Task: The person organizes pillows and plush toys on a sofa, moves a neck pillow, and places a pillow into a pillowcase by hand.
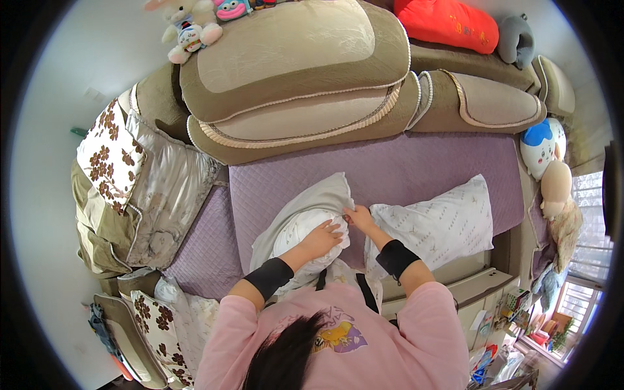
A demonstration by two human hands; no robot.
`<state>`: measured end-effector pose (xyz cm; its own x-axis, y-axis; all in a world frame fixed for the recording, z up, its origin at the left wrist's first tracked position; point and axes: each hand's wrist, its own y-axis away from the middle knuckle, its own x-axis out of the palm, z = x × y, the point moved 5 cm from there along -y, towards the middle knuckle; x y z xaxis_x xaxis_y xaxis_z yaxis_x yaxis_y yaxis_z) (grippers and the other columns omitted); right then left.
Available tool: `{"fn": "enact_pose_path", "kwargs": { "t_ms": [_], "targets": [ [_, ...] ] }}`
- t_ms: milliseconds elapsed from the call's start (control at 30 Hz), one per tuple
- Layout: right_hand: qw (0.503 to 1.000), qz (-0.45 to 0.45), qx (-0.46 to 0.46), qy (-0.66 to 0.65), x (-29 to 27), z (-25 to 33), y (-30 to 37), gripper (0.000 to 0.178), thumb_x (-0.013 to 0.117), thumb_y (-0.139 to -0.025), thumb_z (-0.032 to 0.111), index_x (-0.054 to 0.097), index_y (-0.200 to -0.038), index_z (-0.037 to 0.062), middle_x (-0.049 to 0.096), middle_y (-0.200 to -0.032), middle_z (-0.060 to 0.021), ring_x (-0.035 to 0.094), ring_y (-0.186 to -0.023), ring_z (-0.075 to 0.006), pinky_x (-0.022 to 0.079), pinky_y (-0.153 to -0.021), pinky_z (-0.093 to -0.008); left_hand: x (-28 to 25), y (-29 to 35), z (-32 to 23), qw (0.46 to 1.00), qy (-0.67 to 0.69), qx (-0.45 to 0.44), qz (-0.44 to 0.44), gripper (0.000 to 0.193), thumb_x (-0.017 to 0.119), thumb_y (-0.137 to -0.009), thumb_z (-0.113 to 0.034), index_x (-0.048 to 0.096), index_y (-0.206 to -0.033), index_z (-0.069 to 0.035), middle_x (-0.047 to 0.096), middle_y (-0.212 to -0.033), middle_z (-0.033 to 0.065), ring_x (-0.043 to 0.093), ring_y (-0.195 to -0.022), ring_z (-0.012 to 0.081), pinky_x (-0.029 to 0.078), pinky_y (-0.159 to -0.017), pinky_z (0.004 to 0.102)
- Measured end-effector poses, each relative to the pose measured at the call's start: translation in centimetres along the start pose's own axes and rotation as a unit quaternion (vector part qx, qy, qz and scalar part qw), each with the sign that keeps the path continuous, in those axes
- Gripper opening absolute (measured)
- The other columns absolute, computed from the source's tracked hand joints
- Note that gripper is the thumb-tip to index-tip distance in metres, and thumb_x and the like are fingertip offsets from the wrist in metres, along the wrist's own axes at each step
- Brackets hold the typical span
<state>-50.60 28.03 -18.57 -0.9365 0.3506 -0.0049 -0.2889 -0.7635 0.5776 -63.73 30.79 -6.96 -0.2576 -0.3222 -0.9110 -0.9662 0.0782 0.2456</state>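
Note:
In front of me on the sofa bed lies a white pillow (296, 239), partly inside a light grey pillowcase (315, 195) whose fabric is bunched along its far and left side. My left hand (321, 238) rests on the white pillow with its fingers stretched over the surface. At the pillow's right edge, my right hand (359, 217) pinches the pillowcase's edge near a corner. Just right of that hand is a second pillow (437, 222), in a white case with a small grey pattern. Black bands circle both my forearms.
A purple quilted cover (383, 162) spreads over the seat. Large brown-beige cushions (302, 58) stand along the back. Plush toys (190, 38) sit at far left, with a red cushion (448, 25) and grey neck pillow (516, 48) at far right. Floral fabric (107, 156) drapes the left end.

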Motion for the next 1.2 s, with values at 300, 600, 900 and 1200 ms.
{"fn": "enact_pose_path", "kwargs": {
  "t_ms": [300, 600, 900, 1200],
  "targets": [
    [0.998, 0.001, -0.01, 0.067, -1.9, 4.7, 2.5, 0.033, 0.058, -0.075, 0.032, 0.058, -0.069, -0.0004, 0.055, -0.059, -0.0037, 0.051, -0.049, -0.0102, 0.043, -0.046, -0.024, -2.9, 0.7, -4.1, 0.975, -0.154, -0.118, 0.107, 0.038, 0.044, -0.076, -0.025, 0.052, -0.107, -0.004, 0.046, -0.117, 0.009, 0.029, -0.119, 0.0248, 0.013, -0.101, 0.0439],
    [0.995, 0.074, -0.012, 0.062, -1.2, 8.8, 6.2, 0.031, 0.055, -0.077, 0.031, 0.053, -0.062, 0.0034, 0.049, -0.055, 0.0005, 0.046, -0.048, -0.0082, 0.043, -0.047, -0.0236, 0.9, -2.0, -1.2, 0.973, -0.202, -0.109, -0.011, 0.044, 0.042, -0.076, -0.022, 0.044, -0.115, -0.002, 0.042, -0.12, 0.0097, 0.03, -0.117, 0.0233, 0.013, -0.101, 0.0411],
    [0.994, -0.022, 0.075, -0.081, -5.3, 5.0, 4.2, 0.031, 0.053, -0.078, 0.031, 0.048, -0.059, 0.0073, 0.043, -0.051, 0.0019, 0.04, -0.044, -0.0073, 0.041, -0.044, -0.0243, -4.3, 6.6, -2.3, 0.983, 0.036, -0.13, -0.126, 0.07, 0.056, -0.073, -0.028, 0.021, -0.129, -0.006, 0.023, -0.132, 0.0134, 0.018, -0.124, 0.0282, 0.015, -0.1, 0.0417],
    [0.989, -0.053, 0.104, -0.086, -3.1, 7.5, 3.6, 0.025, 0.052, -0.078, 0.03, 0.046, -0.062, 0.0109, 0.041, -0.051, 0.0037, 0.037, -0.043, -0.0068, 0.039, -0.046, -0.0233, 3.5, 6.9, 0.5, 0.968, 0.066, -0.223, -0.098, 0.079, 0.066, -0.061, -0.042, 0.027, -0.128, -0.022, 0.019, -0.135, 0.0053, 0.011, -0.125, 0.0293, 0.015, -0.095, 0.0565]
  ]
}}
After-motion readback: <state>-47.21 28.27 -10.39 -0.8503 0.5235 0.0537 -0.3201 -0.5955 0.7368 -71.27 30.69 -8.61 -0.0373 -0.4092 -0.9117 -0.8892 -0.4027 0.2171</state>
